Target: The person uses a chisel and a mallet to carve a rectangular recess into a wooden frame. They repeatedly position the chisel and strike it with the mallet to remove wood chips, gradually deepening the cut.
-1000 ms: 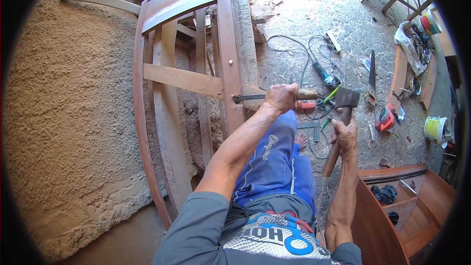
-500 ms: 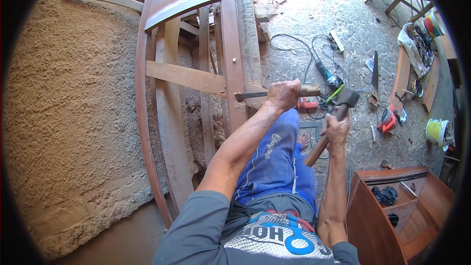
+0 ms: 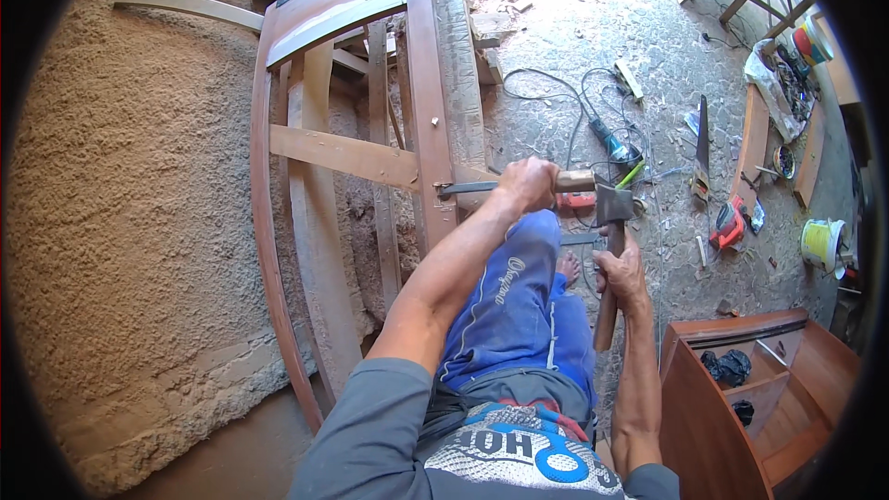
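Note:
My left hand (image 3: 530, 185) is wrapped round a chisel (image 3: 470, 188). Its blade points left, and the tip rests on the right stile of a reddish wooden frame (image 3: 433, 120), by a small cut spot. Out of the other side of my fist sticks the chisel's wooden handle (image 3: 576, 181). My right hand (image 3: 622, 275) grips the wooden shaft of a hammer (image 3: 614, 207). The dark hammer head is right by the butt of the chisel handle; whether they touch I cannot tell. A wooden crosspiece (image 3: 343, 154) runs across the frame, left of the blade.
Under the frame lie long boards (image 3: 319, 222), beside a large heap of sawdust (image 3: 157, 194). On the floor to the right are a corded power tool (image 3: 611, 141), a handsaw (image 3: 702, 139), a red tool (image 3: 729, 225) and a bucket (image 3: 821, 243). A reddish cabinet (image 3: 713, 417) stands at lower right.
The hammer head has come left and down to the butt of the chisel handle, and its shaft now stands more upright. My left hand stays on the chisel, nearly in place.

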A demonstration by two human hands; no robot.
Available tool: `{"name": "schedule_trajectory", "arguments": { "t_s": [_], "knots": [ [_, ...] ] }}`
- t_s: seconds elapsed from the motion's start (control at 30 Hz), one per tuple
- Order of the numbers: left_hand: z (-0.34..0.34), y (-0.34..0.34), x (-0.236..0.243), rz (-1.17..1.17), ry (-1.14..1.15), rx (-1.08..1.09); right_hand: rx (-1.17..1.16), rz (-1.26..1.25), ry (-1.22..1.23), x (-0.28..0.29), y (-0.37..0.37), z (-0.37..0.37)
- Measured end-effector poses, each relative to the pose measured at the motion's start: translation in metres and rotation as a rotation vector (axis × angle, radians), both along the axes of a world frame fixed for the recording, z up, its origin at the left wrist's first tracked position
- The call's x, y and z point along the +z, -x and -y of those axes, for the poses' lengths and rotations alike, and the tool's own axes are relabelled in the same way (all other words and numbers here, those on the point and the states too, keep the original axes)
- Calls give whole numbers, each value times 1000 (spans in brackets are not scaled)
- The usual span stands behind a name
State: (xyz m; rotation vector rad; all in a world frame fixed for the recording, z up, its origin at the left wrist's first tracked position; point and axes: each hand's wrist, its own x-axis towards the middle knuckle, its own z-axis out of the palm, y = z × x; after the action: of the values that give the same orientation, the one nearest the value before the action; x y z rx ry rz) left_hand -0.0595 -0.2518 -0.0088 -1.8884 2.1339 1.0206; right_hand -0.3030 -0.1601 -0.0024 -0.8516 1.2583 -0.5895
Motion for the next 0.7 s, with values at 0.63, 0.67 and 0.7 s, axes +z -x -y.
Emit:
{"name": "schedule_trajectory", "arguments": {
  "t_s": [0.63, 0.67, 0.7],
  "knots": [
    [-32, 6, -13, -114, 372, 137, -170, 38, -6, -9, 9, -6],
    [-32, 7, -12, -106, 377, 126, -232, 30, 17, -3, 6, 2],
    [-33, 7, -12, -99, 382, 116, -293, 22, 40, 0, 2, 8]
  ]
}}
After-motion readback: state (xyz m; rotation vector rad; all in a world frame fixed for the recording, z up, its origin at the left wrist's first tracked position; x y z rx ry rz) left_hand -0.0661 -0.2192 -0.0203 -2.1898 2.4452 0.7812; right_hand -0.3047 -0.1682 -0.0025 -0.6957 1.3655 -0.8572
